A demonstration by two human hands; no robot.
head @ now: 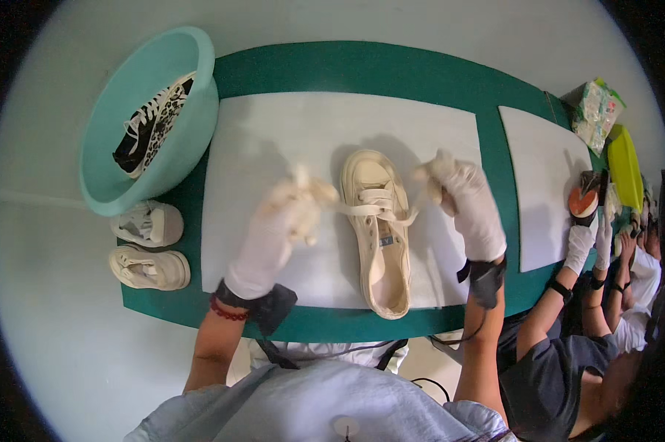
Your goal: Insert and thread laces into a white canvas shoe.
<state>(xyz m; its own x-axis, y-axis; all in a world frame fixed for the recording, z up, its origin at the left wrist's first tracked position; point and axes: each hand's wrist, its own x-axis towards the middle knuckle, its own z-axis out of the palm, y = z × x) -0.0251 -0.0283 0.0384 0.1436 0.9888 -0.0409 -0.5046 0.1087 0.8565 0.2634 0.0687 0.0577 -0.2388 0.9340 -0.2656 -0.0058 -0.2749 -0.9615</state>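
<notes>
A cream canvas sneaker (385,279) lies sole down, toe away from me, on a white board (293,119). Its flat shoelace (362,210) passes through the upper eyelets, while several lower eyelets look unlaced. One end of the lace runs left into the fingers of my left hand (291,207), which is motion-blurred. The other end leads up to the pinched fingertips of my right hand (459,188), right of the toe. Both hands wear thin white gloves and are apart from the shoe's body. The exact lace tips are hidden in my fingers.
A turquoise basin (199,127) at the far left holds a black and leopard-print sneaker (155,124). Two pale shoes (150,268) rest below it on the green table (332,63). To the right are another white board (542,166), a plastic packet (595,116) and co-workers' gloved hands (581,248).
</notes>
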